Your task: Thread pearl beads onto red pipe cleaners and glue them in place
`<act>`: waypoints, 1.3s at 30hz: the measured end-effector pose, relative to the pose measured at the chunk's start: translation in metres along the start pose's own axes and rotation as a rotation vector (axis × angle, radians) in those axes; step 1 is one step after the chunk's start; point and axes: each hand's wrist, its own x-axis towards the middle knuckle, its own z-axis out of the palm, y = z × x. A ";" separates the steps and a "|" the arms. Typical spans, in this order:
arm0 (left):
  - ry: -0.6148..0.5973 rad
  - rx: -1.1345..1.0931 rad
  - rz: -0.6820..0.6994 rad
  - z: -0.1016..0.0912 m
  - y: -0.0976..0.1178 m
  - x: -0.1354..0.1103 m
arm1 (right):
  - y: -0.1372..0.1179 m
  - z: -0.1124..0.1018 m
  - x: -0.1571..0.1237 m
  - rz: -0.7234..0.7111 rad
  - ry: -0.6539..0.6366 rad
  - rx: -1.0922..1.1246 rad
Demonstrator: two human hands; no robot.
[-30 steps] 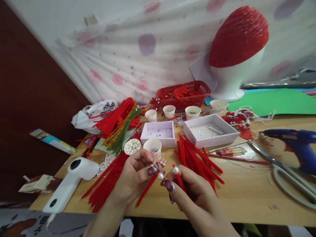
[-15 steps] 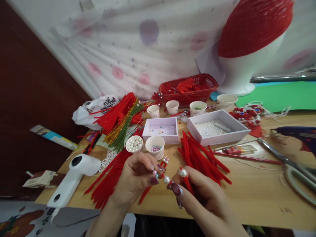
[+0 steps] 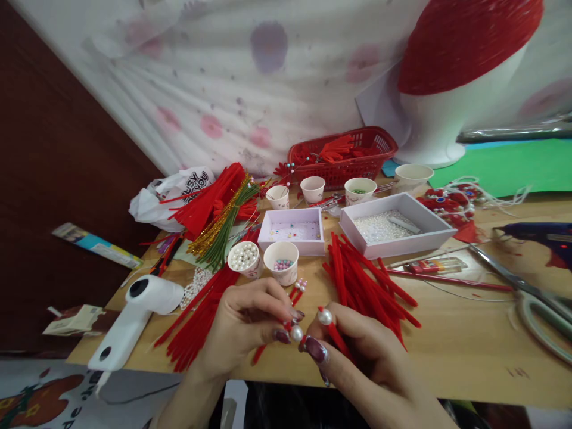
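Note:
Between my two hands is a red pipe cleaner (image 3: 340, 338) with white pearl beads on it. One pearl (image 3: 297, 333) sits between the hands; another pearl (image 3: 325, 317) rests by my right forefinger. My left hand (image 3: 252, 325) pinches the piece just left of the middle pearl, thumb and forefinger closed. My right hand (image 3: 364, 351) is closed on the red stem, its thumb at the pearl's right side. Behind my left fingers lie red stems tipped with small pink and white beads (image 3: 300, 286). Part of the held piece is hidden by my fingers.
A cup of pearls (image 3: 245, 257) and a cup of coloured beads (image 3: 282, 263) stand behind my hands. Red pipe cleaners (image 3: 357, 283) lie to the right, scissors (image 3: 522, 289) and a glue gun (image 3: 540, 235) farther right. A white hair dryer (image 3: 134, 319) lies left.
The pink and teal beads seen at my left fingertips no longer show there. My left fingers have come closer to the middle pearl. The view has shifted slightly.

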 end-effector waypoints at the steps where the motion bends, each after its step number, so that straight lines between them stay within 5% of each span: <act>1: 0.000 0.024 -0.004 -0.001 0.001 0.000 | 0.000 0.000 0.000 0.007 -0.003 0.007; 14: 0.009 0.102 0.027 -0.003 0.011 -0.002 | -0.010 -0.001 0.003 0.071 -0.143 0.107; 29: -0.119 0.296 -0.015 -0.006 0.025 0.002 | 0.001 -0.002 0.002 0.048 -0.109 0.056; 39: 0.020 0.322 -0.041 -0.003 0.019 0.002 | 0.006 -0.005 0.004 -0.050 -0.099 -0.026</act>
